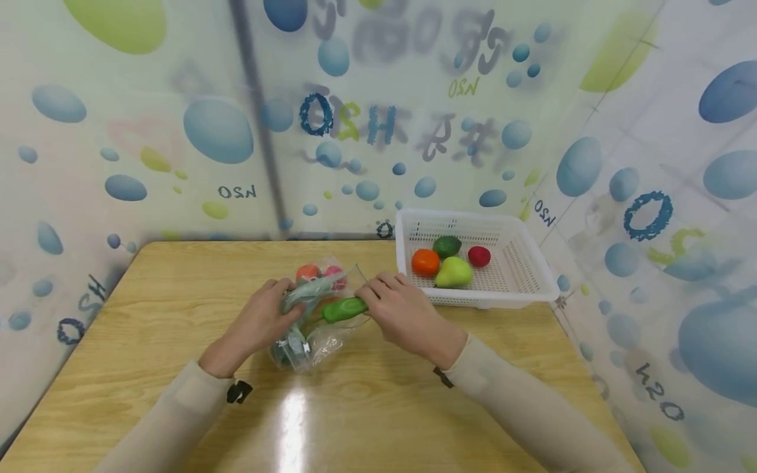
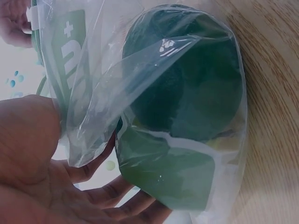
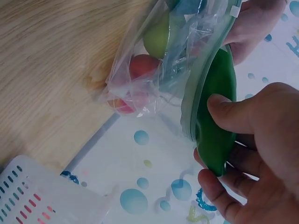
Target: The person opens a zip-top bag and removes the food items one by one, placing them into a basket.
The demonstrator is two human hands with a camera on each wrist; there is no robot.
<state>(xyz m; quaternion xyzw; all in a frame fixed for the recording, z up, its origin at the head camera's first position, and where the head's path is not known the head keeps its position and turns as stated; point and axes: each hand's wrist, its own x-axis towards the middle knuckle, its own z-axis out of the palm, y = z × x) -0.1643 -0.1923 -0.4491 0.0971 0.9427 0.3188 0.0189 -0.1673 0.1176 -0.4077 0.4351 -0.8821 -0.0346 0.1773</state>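
My left hand (image 1: 259,323) grips the rim of a clear zip bag (image 1: 327,343) lying on the table. Between thumb and fingers, my right hand (image 1: 405,316) holds a green pepper (image 3: 216,140) at the mouth of the bag; part of the pepper is behind the bag's zip edge in the right wrist view. Through the plastic show a red round piece (image 3: 144,66), a pink one (image 3: 123,104) and a yellow-green one (image 3: 157,38). A large dark green round piece (image 2: 182,70) fills the bag's near end in the left wrist view; its kind is unclear.
A white perforated basket (image 1: 532,263) stands at the table's back right, holding an orange fruit (image 1: 425,263), a green pear (image 1: 454,272), a dark green piece (image 1: 447,247) and a red piece (image 1: 479,256). Patterned curtains surround the wooden table (image 1: 367,420).
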